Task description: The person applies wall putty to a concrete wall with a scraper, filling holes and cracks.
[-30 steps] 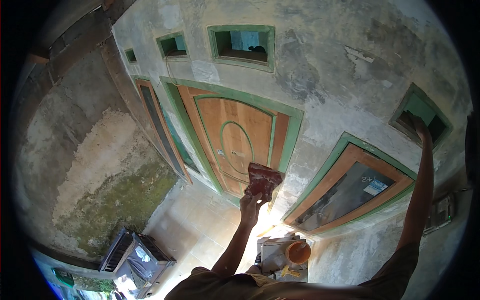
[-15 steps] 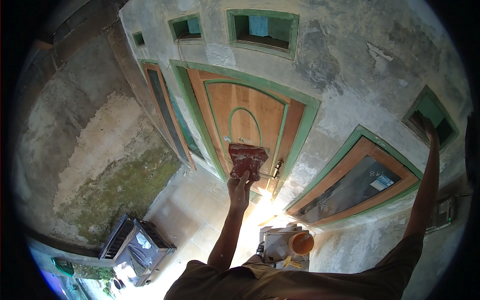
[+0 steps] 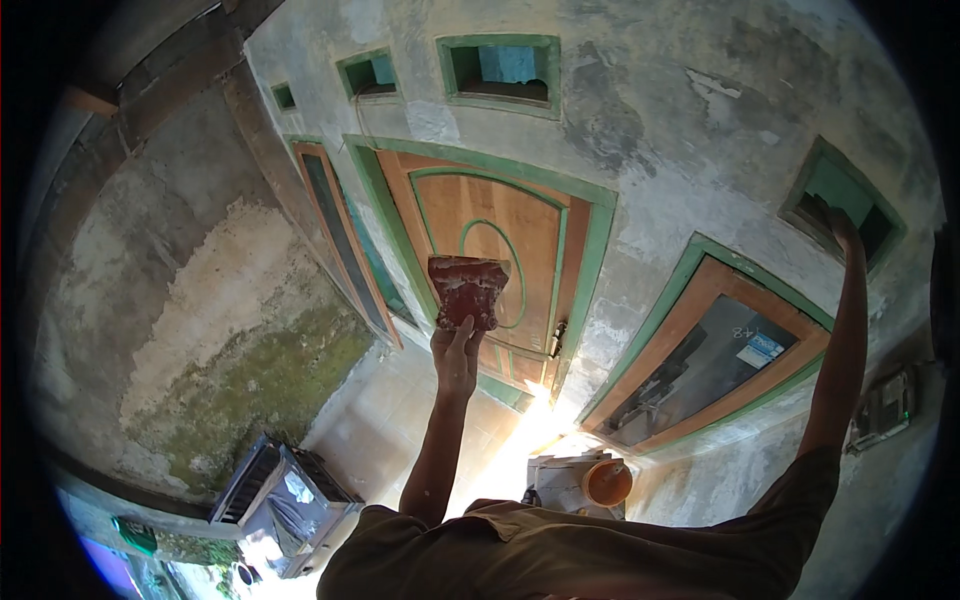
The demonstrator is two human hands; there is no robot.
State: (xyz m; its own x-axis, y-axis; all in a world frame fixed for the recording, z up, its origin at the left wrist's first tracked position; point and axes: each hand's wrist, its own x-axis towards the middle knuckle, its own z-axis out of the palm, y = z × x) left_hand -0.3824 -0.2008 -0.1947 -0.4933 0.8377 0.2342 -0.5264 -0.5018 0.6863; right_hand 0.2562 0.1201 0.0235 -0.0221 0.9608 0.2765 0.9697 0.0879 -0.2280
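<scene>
My left hand (image 3: 456, 352) is raised in front of the wooden door and grips a dark red flat plate (image 3: 468, 292) by its lower edge. Whitish residue streaks the plate, and its sides curve inward. At the upper right, my right arm stretches up to a small green-framed wall opening (image 3: 848, 200). There my right hand (image 3: 840, 222) is at the lower edge of the frame with its fingers bent. They are dark against the opening, and what they hold, if anything, is too hidden to make out.
Ahead is a wooden door (image 3: 500, 215) with green trim, beside a wood-framed window (image 3: 690, 355). Below stands an orange bucket (image 3: 607, 484) on a grey stand. A dark bench with cloth (image 3: 285, 510) is at lower left, beside a stained wall (image 3: 200, 330).
My view has shifted slightly. The plate and left hand appear farther left and higher, still held together. My right hand stays at the opening, slightly farther up in view.
</scene>
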